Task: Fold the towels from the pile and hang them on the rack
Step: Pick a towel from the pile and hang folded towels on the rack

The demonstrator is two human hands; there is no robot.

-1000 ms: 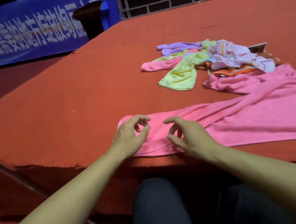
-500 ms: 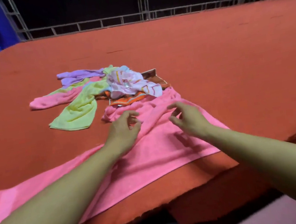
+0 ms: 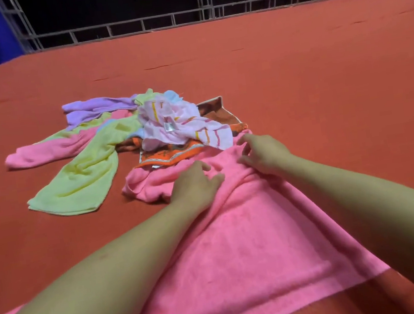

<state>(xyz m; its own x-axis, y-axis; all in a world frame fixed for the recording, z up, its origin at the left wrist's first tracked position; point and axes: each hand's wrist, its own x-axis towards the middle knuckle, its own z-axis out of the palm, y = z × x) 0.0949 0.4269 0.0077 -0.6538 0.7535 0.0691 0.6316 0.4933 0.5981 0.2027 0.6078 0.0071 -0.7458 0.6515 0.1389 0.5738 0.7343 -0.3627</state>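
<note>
Pink terry lies under both my hands: the pink towel (image 3: 238,245) runs from the near edge of the red table (image 3: 321,75) up to the pile (image 3: 129,138), its far end bunched and touching the orange patterned cloth there. My left hand (image 3: 193,185) rests flat on that bunched end, fingers loosely spread and holding nothing. My right hand (image 3: 263,153) sits just beside it with fingers curled onto the far edge; whether they actually pinch the cloth I cannot tell. I judge the step is finding the far corners, so I should draw the end clear of the pile and spread it flat before folding. No rack is in view. A small label (image 3: 169,126) shows on the pale striped towel (image 3: 183,125), its print too small to read.
</note>
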